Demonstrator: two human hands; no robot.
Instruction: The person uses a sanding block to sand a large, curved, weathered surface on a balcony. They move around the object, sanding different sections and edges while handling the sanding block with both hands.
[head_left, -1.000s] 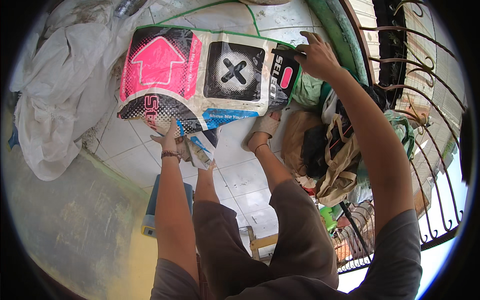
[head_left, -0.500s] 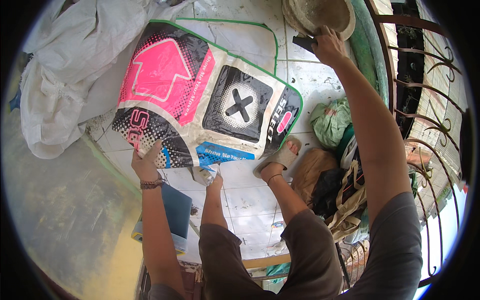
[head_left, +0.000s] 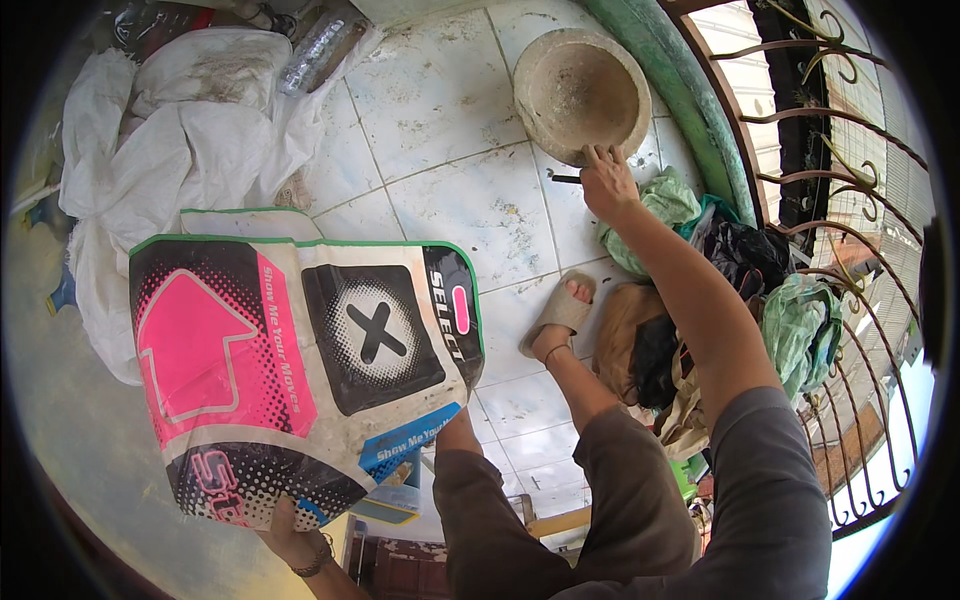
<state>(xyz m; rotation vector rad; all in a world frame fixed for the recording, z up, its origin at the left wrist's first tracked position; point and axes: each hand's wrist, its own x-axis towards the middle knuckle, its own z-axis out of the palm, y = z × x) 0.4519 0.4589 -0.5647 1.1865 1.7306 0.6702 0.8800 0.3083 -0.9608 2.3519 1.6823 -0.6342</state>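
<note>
A dance mat (head_left: 233, 340) with a pink arrow, a black cross square and green edging hangs in front of me on the left. My left hand (head_left: 290, 535) is closed on its lower edge, thumb on the printed side. My right hand (head_left: 607, 185) reaches to the near rim of a round grey-brown stone bowl (head_left: 580, 95) on the floor, its fingertips against the rim. A narrow black object (head_left: 566, 179) juts out to the left from under that hand; its kind does not show. The mat hides part of my left leg and the floor behind it.
White sacks (head_left: 190, 140) and a clear plastic bottle (head_left: 320, 52) lie at the far left. On the right, green bags (head_left: 660, 210), a brown bag (head_left: 622, 330) and black bags stand beside an iron railing (head_left: 800, 115). Tiled floor (head_left: 450, 190) spreads between, with my sandalled foot (head_left: 562, 315) on it.
The mat has come left and nearer to me with my left hand, uncovering more tiles. My right hand stays at the bowl's rim. The view has shifted, so the whole bowl shows now.
</note>
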